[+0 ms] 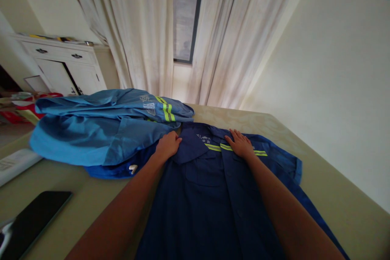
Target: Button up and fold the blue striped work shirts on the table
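Note:
A dark blue work shirt (204, 207) lies spread on the table, its yellow-and-silver reflective stripe and pale print near the far end. My left hand (167, 145) is closed on the left edge of its folded sleeve (190, 142); the fingertips are partly hidden. Flat on the shirt by the stripe rests my right hand (239, 143), its fingers stretched out and gripping nothing. The other sleeve (282, 156) extends to the right. Just left of my left hand is a heap of lighter blue work clothes (88, 136) with a reflective stripe, over a brighter blue garment (114, 170).
The pale table (323, 187) runs close to the wall on the right. At the left lie a dark flat device (39, 219) and a white object (18, 164). Behind stand a white cabinet (67, 61), red items (22, 107) and long curtains (146, 28).

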`<state>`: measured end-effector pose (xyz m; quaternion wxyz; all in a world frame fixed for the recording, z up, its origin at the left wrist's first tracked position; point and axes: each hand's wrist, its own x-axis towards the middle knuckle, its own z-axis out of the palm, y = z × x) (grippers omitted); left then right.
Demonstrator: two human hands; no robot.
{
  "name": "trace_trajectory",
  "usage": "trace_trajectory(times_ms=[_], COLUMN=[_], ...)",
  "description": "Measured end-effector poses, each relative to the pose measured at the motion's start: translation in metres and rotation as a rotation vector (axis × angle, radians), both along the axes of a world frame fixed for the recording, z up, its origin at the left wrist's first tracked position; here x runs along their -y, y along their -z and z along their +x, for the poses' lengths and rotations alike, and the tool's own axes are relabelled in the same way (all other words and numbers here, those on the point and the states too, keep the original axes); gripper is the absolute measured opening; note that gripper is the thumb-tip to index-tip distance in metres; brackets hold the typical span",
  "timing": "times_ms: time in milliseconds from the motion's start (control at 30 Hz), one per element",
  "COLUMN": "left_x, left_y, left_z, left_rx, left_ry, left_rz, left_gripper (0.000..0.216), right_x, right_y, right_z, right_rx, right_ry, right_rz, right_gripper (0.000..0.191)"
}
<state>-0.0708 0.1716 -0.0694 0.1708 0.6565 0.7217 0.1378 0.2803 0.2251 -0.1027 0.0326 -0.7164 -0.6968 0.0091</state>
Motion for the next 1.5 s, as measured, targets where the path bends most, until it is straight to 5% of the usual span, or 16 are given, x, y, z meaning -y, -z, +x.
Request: trace_trajectory(times_ms=[367,1133,1300,1500], left_x=[0.0010,0.0028,-0.0003,-0.0004], left_y=[0.0012,-0.0028,-0.0069,-0.0066], left_z=[-0.0007,-0.0004,-0.0004,0.0007], left_rx=[-0.047,-0.072,0.026,0.182], left_ry=[0.027,0.047,0.108,0.206], left_rz=[-0.051,-0.005,0.022,0.062], left_gripper=[0.048,0.034,0.024,0.043], right_x=[-0.0005,-0.0023,-0.0017,-0.0014], right_y=[0.0009,0.0043,0.0037,0.0022], right_z=[0.0021,0.0035,0.0031,0.0022], right_rx=[-0.017,-0.004,-0.004,-0.009], right_ry=[-0.012,-0.014,-0.018,-0.009], right_rz=[0.017,0.026,0.028,0.018], right_gripper=[0.075,0.074,0.074,0.074])
